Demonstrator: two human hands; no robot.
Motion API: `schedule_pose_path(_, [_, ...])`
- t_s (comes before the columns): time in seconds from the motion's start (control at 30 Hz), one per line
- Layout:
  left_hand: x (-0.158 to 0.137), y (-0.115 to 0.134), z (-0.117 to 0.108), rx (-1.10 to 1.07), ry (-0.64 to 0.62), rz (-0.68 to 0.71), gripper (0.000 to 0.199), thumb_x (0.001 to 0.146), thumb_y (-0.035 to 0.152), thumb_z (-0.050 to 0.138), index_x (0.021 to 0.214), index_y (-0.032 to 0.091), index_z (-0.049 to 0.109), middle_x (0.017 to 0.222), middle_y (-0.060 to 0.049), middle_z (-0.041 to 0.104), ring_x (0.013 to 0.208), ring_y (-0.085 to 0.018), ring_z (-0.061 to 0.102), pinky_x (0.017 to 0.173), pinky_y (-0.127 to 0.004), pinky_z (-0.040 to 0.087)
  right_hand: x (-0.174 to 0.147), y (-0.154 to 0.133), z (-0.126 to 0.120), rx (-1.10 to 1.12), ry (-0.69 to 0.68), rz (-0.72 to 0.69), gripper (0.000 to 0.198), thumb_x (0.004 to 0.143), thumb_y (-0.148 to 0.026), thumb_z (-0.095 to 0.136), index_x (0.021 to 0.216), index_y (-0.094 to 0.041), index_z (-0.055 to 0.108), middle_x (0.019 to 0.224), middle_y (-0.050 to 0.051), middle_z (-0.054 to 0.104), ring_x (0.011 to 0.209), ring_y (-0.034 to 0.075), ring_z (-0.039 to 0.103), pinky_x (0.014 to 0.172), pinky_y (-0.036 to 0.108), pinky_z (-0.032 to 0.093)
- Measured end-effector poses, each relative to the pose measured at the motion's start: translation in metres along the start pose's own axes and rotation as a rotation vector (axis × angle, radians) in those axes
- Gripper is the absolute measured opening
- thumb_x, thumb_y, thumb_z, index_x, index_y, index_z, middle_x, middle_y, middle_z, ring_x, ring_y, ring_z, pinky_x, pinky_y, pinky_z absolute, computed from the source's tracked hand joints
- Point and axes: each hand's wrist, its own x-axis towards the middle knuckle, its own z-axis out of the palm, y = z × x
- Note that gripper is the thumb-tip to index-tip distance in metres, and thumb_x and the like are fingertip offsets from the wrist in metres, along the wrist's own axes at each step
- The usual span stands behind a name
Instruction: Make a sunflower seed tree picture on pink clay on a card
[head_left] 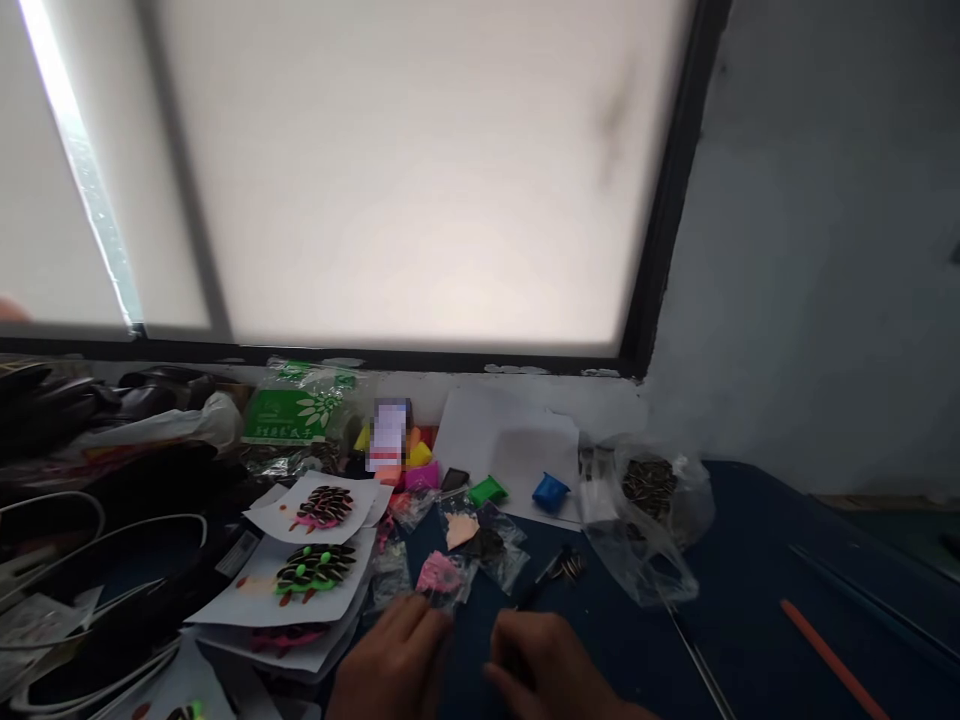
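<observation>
My left hand (394, 660) is at the bottom edge of the view with its fingers curled in. Beside it, a small gap away, my right hand (544, 660) is also closed, knuckles up. Whatever either may hold is hidden. Just beyond my left hand lies pink modelling clay (439, 573) on an opened clear wrapper. Peach clay (461, 530) and dark clay (486, 544) sit on wrappers behind it. Past my right hand are a thin dark tool (536, 583) and a few sunflower seeds (572, 568).
Left stand stacked papers (217, 600) with seed-and-clay hedgehogs (315, 570), near cables (202, 530). Behind are a green seed bag (289, 412), a phone (388, 435), green (488, 490) and blue clay packets (551, 492). Right: a plastic bag of seeds (651, 487) and an orange stick (829, 655).
</observation>
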Motion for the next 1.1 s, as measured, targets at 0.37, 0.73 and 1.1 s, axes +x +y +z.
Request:
schedule_pose_path(0.37, [0.005,-0.035,0.027,0.688,0.226,0.336,0.036,0.091,0.022,0.052,0.119,0.019,0.074,0.121,-0.014,0.074,0.105,-0.036,0.073,0.082,-0.045,0.063,-0.015,0.024,0.039,-0.247,0.065,-0.270,0.009,0.080,-0.022,0.062,0.079,-0.022,0.053,0.080,0.003,0.065,0.068,0.018,0.060,0.061,0.025,0.040])
schedule_pose_path(0.73, [0.023,-0.006,0.044,0.395,0.095,0.341,0.060,0.093,0.011,0.041,0.150,0.027,0.048,0.152,-0.006,0.047,0.134,-0.032,0.053,0.099,-0.044,0.055,-0.020,0.014,0.022,-0.242,0.153,-0.195,0.008,0.087,-0.014,0.055,0.086,-0.017,0.062,0.099,0.010,0.065,0.091,0.023,0.061,0.082,0.032,0.051])
schedule_pose_path(1.1, [0.052,0.002,0.058,0.295,0.008,0.294,0.048,0.098,0.022,0.049,0.145,0.026,0.054,0.147,-0.006,0.054,0.132,-0.033,0.054,0.102,-0.049,0.053,-0.039,0.055,-0.042,-0.306,0.159,0.090,0.040,0.095,-0.016,0.049,0.131,-0.011,0.064,0.141,0.020,0.055,0.131,0.034,0.052,0.108,0.047,0.044])
